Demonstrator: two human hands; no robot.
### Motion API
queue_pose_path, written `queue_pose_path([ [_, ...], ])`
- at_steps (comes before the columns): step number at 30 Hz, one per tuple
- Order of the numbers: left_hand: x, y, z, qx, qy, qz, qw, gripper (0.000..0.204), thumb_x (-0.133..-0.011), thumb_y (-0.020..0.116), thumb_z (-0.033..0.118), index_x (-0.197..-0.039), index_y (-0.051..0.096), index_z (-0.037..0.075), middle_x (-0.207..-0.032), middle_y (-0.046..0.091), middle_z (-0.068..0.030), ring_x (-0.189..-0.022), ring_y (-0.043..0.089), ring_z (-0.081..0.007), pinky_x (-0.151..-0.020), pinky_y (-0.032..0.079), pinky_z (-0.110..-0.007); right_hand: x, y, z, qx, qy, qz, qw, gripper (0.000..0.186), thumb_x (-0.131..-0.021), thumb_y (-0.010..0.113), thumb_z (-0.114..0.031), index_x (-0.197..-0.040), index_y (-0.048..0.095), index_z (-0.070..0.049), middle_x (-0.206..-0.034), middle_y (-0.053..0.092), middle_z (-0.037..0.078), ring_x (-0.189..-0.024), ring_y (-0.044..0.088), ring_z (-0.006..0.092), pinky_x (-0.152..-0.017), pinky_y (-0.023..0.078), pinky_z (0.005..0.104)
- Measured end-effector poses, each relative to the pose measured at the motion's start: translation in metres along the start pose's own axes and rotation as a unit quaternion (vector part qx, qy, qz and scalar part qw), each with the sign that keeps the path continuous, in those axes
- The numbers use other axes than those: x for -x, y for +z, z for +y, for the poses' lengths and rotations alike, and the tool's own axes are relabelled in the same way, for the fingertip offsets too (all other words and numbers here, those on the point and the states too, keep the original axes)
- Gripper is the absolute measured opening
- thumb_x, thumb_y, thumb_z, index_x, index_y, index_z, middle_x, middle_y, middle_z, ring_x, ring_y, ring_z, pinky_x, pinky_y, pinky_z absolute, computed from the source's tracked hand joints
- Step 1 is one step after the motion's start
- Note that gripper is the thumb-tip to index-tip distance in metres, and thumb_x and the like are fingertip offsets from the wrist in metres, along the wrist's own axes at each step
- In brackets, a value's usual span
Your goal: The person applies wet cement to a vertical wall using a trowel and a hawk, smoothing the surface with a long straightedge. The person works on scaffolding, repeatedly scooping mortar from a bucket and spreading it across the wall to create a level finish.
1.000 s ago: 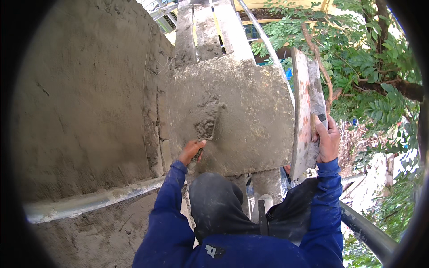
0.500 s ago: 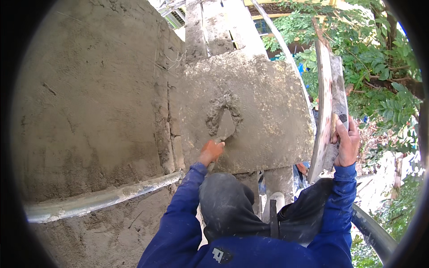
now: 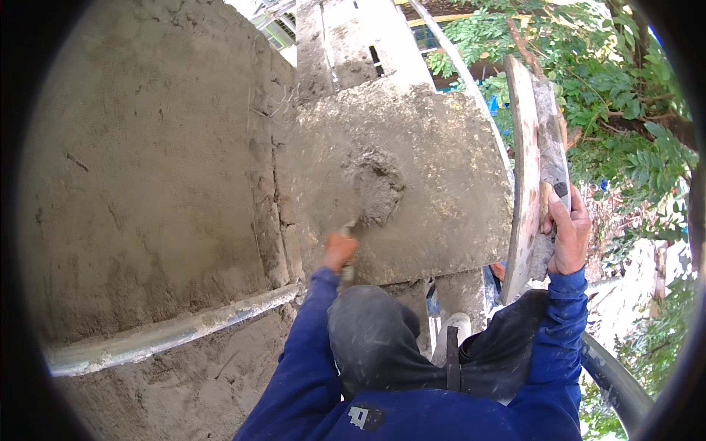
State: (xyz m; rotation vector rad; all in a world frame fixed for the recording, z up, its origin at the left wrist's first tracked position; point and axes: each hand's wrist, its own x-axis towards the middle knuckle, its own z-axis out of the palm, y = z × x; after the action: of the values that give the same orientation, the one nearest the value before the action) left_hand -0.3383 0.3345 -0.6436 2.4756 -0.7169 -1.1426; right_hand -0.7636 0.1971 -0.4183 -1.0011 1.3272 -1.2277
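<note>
My left hand [image 3: 339, 252], slightly blurred, is closed round the handle of a trowel [image 3: 348, 272]. The trowel's blade is smeared by motion at the near-left side of a mound of wet grey mortar [image 3: 382, 192]. That mound lies on a flat, mortar-stained board [image 3: 460, 184] in front of my knees. On the right, my right hand [image 3: 570, 234] grips a long wooden plastering float [image 3: 524, 176], held on edge beside the board. Its grip is partly hidden by my fingers.
A grey plastered wall [image 3: 162, 162] rises on the left, with a mortar-crusted pipe [image 3: 184, 327] along its lower part. Planks [image 3: 346, 44] extend beyond the board. A pale pole [image 3: 457, 62] runs past its far right. A dark pipe [image 3: 614, 382] is near my right elbow; leafy branches [image 3: 632, 95] hang beyond.
The trowel has come out of the mortar toward me and to the left. The mortar's hollow has become a compact mound. My right hand still holds the float, which has tilted slightly.
</note>
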Motion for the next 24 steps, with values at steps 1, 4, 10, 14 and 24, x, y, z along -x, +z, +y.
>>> queue_pose_path([
  [1, 0.002, 0.013, 0.0, -0.034, 0.0, -0.015, 0.999, 0.023, -0.074, 0.06, 0.015, -0.074, 0.065, -0.007, -0.058, 0.062, -0.016, -0.052, 0.063, -0.0249, -0.057, 0.051, -0.038, 0.0, 0.003, 0.001, 0.008, 0.001, -0.007, 1.0, 0.035, -0.09, 0.059, -0.017, -0.119, 0.054, 0.003, -0.071, 0.054, -0.004, -0.054, 0.043, 0.0023, -0.05, 0.036, 0.0179],
  [4, -0.004, 0.01, -0.007, -0.125, 0.02, -0.076, 0.989, 0.024, -0.076, 0.057, 0.015, -0.081, 0.065, -0.008, -0.069, 0.065, -0.0196, -0.053, 0.064, -0.0272, -0.057, 0.052, -0.038, 0.001, 0.001, 0.002, -0.007, 0.013, -0.034, 0.999, 0.035, -0.09, 0.059, -0.017, -0.118, 0.054, 0.003, -0.071, 0.054, -0.004, -0.054, 0.043, 0.0022, -0.05, 0.036, 0.0176],
  [10, 0.03, 0.005, 0.045, -0.094, 0.086, -0.049, 0.991, 0.026, -0.075, 0.056, 0.014, -0.09, 0.064, -0.006, -0.073, 0.066, -0.02, -0.064, 0.067, -0.0316, -0.056, 0.052, -0.043, 0.0, -0.005, 0.004, -0.004, 0.005, -0.018, 1.0, 0.037, -0.09, 0.059, -0.018, -0.12, 0.053, 0.002, -0.07, 0.053, -0.004, -0.054, 0.042, 0.002, -0.05, 0.035, 0.0176],
  [14, 0.027, 0.039, 0.047, -0.289, 0.056, -0.074, 0.953, 0.036, -0.076, 0.058, 0.015, -0.108, 0.06, -0.002, -0.105, 0.064, -0.0255, -0.098, 0.062, -0.0384, -0.085, 0.05, -0.045, 0.0, 0.002, 0.0, -0.009, 0.009, -0.033, 0.999, 0.037, -0.09, 0.06, -0.018, -0.12, 0.054, 0.003, -0.072, 0.054, -0.004, -0.055, 0.043, 0.002, -0.05, 0.036, 0.0174],
  [24, 0.092, -0.036, -0.038, 0.003, 0.019, -0.019, 1.0, 0.042, -0.073, 0.063, 0.027, -0.103, 0.056, -0.001, -0.098, 0.062, -0.0212, -0.088, 0.061, -0.0317, -0.076, 0.047, -0.038, 0.0, -0.008, 0.002, 0.0, 0.014, -0.013, 1.0, 0.039, -0.09, 0.061, -0.019, -0.12, 0.054, 0.004, -0.076, 0.056, -0.003, -0.055, 0.042, 0.0012, -0.05, 0.036, 0.0168],
])
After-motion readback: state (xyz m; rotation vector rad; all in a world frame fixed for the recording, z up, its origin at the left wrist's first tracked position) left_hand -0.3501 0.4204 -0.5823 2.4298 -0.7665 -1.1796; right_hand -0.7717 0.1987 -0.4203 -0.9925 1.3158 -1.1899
